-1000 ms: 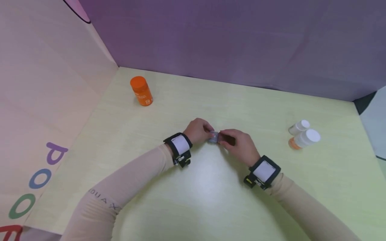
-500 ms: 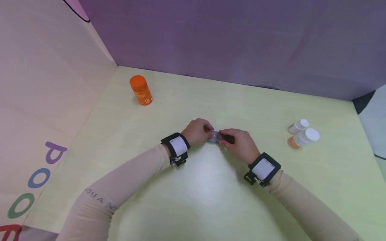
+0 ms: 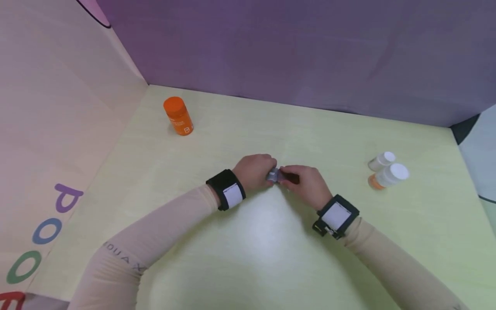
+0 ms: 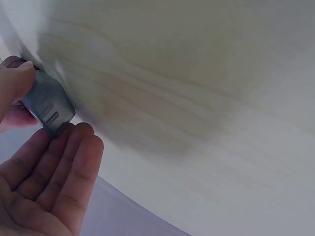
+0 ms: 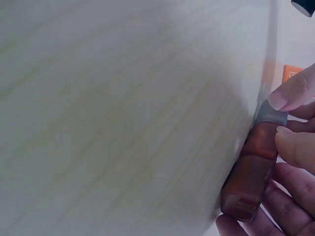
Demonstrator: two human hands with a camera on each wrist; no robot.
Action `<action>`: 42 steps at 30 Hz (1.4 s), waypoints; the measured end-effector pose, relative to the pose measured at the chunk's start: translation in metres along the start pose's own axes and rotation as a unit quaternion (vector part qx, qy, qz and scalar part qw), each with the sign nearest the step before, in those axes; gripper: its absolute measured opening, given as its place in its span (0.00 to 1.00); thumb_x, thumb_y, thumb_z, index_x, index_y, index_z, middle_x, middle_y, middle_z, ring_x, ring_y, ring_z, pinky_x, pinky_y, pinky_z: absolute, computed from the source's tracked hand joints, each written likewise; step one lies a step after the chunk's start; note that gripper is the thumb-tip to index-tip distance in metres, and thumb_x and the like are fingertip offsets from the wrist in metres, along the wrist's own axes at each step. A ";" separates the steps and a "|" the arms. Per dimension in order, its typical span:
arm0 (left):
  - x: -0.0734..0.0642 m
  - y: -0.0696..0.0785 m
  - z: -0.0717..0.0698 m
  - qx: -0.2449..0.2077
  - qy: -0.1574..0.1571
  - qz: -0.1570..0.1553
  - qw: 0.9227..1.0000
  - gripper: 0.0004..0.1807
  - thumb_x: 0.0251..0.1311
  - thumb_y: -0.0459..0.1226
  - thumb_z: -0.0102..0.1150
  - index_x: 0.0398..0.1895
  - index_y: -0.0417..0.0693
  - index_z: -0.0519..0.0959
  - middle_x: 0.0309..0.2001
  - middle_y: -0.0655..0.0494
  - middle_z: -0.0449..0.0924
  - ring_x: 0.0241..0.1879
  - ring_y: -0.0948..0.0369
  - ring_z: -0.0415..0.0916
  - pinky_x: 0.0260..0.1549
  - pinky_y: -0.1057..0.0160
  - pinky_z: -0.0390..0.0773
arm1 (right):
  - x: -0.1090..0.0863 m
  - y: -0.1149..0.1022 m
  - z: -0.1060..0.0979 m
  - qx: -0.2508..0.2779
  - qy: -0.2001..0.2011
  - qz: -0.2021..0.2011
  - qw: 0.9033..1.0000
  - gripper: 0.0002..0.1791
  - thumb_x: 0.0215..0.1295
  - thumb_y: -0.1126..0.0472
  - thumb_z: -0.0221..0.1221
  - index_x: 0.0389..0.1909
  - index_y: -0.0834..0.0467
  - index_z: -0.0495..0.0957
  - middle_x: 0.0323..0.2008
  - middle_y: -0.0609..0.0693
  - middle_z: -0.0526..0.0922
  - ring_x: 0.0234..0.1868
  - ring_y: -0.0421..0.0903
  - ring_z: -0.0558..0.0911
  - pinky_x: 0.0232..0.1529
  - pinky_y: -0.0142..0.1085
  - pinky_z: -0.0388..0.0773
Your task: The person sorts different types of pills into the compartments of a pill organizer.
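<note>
A small pill organizer [image 3: 273, 175] with see-through compartments spans the gap between both hands, low over the table. In the left wrist view its grey-blue end [image 4: 53, 104] carries two short raised bars. The right wrist view shows its reddish-brown compartments [image 5: 248, 179]. My left hand [image 3: 252, 173] holds the grey-blue end, thumb on top and fingertips along the underside. The brown end is gripped by my right hand [image 3: 308, 185], its thumb against the side and its fingers beneath. From the head, the fingers hide most of the organizer.
An orange bottle [image 3: 178, 116] stands at the back left of the pale table [image 3: 248, 258]. To the right are a small white bottle [image 3: 381, 161] and a larger white-capped bottle [image 3: 389, 176] with an orange base. A purple panel [image 3: 294, 51] rises behind the table.
My left hand has turned at the wrist, its knuckles now higher and the wrist camera out of sight below. The right hand stays nearly still. The view has shifted slightly.
</note>
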State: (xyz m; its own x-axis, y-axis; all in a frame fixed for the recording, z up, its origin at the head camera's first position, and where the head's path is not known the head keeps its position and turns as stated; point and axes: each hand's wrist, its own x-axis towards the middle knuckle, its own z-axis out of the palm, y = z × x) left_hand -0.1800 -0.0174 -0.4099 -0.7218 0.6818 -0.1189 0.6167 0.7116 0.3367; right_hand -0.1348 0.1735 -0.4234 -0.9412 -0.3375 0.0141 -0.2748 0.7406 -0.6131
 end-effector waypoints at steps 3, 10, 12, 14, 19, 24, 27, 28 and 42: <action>0.000 0.001 0.000 0.002 -0.001 -0.003 1.000 0.14 0.57 0.40 0.75 0.40 0.45 0.82 0.36 0.55 0.81 0.35 0.61 0.77 0.36 0.63 0.80 | 0.000 0.000 0.000 -0.003 0.000 0.003 1.000 0.19 0.61 0.67 0.70 0.54 0.64 0.83 0.51 0.62 0.86 0.52 0.59 0.84 0.55 0.53 0.80; 0.001 0.002 -0.002 0.013 -0.004 -0.001 1.000 0.13 0.58 0.41 0.74 0.40 0.45 0.82 0.35 0.55 0.81 0.34 0.61 0.77 0.36 0.63 0.80 | 0.000 -0.001 0.000 0.001 -0.001 0.003 1.000 0.20 0.60 0.68 0.70 0.54 0.64 0.83 0.51 0.62 0.86 0.52 0.59 0.84 0.55 0.53 0.80; 0.001 0.001 -0.002 0.013 -0.008 0.001 1.000 0.13 0.58 0.41 0.74 0.40 0.45 0.82 0.35 0.55 0.81 0.34 0.61 0.77 0.35 0.63 0.79 | 0.000 -0.001 0.000 0.001 -0.001 0.002 1.000 0.19 0.61 0.68 0.70 0.54 0.64 0.83 0.50 0.62 0.86 0.52 0.59 0.85 0.54 0.53 0.80; 0.002 0.001 -0.003 0.013 -0.011 0.004 1.000 0.13 0.58 0.41 0.74 0.39 0.44 0.82 0.35 0.55 0.81 0.34 0.61 0.77 0.35 0.63 0.79 | 0.000 -0.001 0.000 0.001 0.000 -0.001 1.000 0.19 0.61 0.68 0.70 0.53 0.64 0.83 0.50 0.62 0.86 0.51 0.59 0.85 0.54 0.52 0.80; 0.003 -0.002 -0.005 0.003 -0.011 0.015 1.000 0.11 0.57 0.40 0.74 0.37 0.44 0.84 0.34 0.55 0.82 0.33 0.61 0.77 0.36 0.63 0.80 | 0.000 -0.001 0.000 0.003 0.006 -0.007 1.000 0.19 0.60 0.68 0.70 0.53 0.64 0.84 0.49 0.61 0.87 0.51 0.58 0.85 0.54 0.52 0.80; 0.006 -0.005 -0.006 -0.008 -0.015 0.032 0.999 0.09 0.57 0.39 0.73 0.36 0.45 0.85 0.34 0.56 0.84 0.33 0.61 0.78 0.37 0.64 0.80 | 0.000 0.000 0.000 0.008 0.004 -0.002 1.000 0.18 0.62 0.68 0.69 0.53 0.63 0.84 0.49 0.60 0.87 0.50 0.57 0.85 0.53 0.52 0.80; 0.007 -0.006 -0.008 -0.012 -0.019 0.037 0.999 0.09 0.57 0.40 0.73 0.36 0.45 0.85 0.35 0.57 0.85 0.33 0.62 0.78 0.38 0.64 0.80 | 0.000 0.000 0.000 0.007 0.002 0.000 1.000 0.18 0.62 0.68 0.69 0.53 0.63 0.84 0.49 0.60 0.87 0.50 0.57 0.85 0.53 0.52 0.80; 0.007 -0.006 -0.008 -0.013 -0.021 0.036 0.999 0.09 0.57 0.40 0.74 0.36 0.45 0.86 0.35 0.57 0.85 0.34 0.62 0.78 0.38 0.65 0.80 | 0.000 0.000 0.000 0.006 0.002 0.000 1.000 0.18 0.62 0.68 0.69 0.53 0.64 0.84 0.49 0.61 0.87 0.50 0.57 0.85 0.53 0.52 0.80; 0.015 -0.030 -0.021 -0.166 -0.059 0.027 0.984 0.12 0.66 0.46 0.68 0.42 0.48 0.89 0.36 0.59 0.88 0.33 0.65 0.79 0.35 0.68 0.78 | -0.001 0.000 0.002 0.003 0.003 -0.004 1.000 0.19 0.62 0.70 0.68 0.55 0.66 0.82 0.51 0.62 0.86 0.53 0.59 0.84 0.56 0.53 0.79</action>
State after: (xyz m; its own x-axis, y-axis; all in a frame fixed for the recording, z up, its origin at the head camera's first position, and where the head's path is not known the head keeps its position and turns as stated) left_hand -0.2160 -0.0317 -0.4023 -0.6373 0.7459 -0.1935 0.5025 0.5927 0.6295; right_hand -0.1336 0.1722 -0.4247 -0.9401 -0.3400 0.0252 -0.2819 0.7335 -0.6185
